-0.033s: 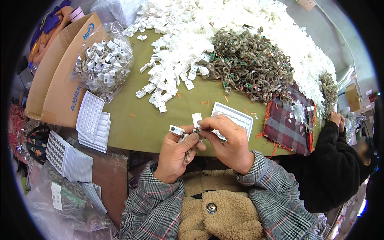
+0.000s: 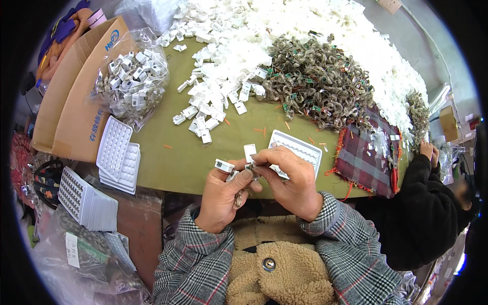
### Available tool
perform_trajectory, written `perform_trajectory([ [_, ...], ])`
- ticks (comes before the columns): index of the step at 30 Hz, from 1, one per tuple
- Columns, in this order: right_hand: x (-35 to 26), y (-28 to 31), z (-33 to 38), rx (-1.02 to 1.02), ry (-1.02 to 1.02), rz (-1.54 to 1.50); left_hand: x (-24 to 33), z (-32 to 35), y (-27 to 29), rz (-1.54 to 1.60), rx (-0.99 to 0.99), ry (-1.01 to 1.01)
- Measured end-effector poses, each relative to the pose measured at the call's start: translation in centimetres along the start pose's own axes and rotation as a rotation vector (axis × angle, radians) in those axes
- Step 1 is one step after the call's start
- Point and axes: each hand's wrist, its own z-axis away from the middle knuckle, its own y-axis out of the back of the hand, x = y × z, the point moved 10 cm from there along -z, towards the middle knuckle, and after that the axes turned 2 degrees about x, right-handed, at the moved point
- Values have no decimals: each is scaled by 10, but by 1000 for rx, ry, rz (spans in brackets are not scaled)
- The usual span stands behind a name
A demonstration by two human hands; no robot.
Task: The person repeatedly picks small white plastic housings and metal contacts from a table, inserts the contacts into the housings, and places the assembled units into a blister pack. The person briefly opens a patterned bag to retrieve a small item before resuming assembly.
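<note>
The left hand (image 2: 222, 195) and the right hand (image 2: 290, 185) met just above the near edge of the green table (image 2: 213, 152), close to the chest, with a small white plastic clip (image 2: 224, 165) perched at the tips of the left thumb and forefinger. The left fingers were closed on that clip and on a thin wire piece (image 2: 239, 195) that hung down past the palm; the right fingers were pinched together on the other end of the same small assembly, near its middle (image 2: 250, 166), though what exactly lay between them was too small to make out. The clip looked light and stiff, a hard moulded shell that would probably slip if squeezed on its smooth faces, so the flat sides seemed the sensible place to hold it, with the open end left free. The wire piece seemed springy and easily bent, better held near its root than by its tail. Just beyond the knuckles lay a white tray (image 2: 297, 150) with rows of small pockets, and a loose white clip beside it. Farther back spread a heap of white clips (image 2: 229, 76) and a tangle of brownish coiled wire parts (image 2: 315, 81). To the left sat a clear bag of clips (image 2: 129, 84), stacked trays (image 2: 117, 155) and a cardboard box (image 2: 71, 101). On the right, another person's dark sleeve (image 2: 422, 213) reached toward a plaid cloth (image 2: 368, 157).
</note>
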Motion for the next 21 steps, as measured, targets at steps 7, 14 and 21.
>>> perform_trajectory([
  [7, -18, -6, 11, -63, 339, 216, -5, -9, 5, -47, 53, 64],
  [14, 32, 44, 7, -102, -251, -5, 13, -15, 15, -28, 176, -3],
  [21, 94, 26, 4, -256, -235, 268, 19, -20, 15, -7, 120, -49],
])
